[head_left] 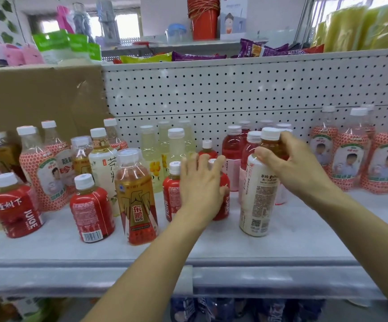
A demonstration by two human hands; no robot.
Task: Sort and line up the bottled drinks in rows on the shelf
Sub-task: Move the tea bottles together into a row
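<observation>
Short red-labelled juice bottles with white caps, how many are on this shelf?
5 short red-labelled juice bottles: two front left, one centre, one against the left hand, one behind it. More may be hidden. The right hand grips a cream-labelled bottle.

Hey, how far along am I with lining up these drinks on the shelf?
Partly done. The pink-patterned bottles at the right stand grouped, as do the pale yellow bottles at the back. In hand: the right hand grips a tall cream-labelled bottle; the left hand touches a small red-labelled bottle. Remaining: the mixed bottles at the left are unsorted.
</observation>
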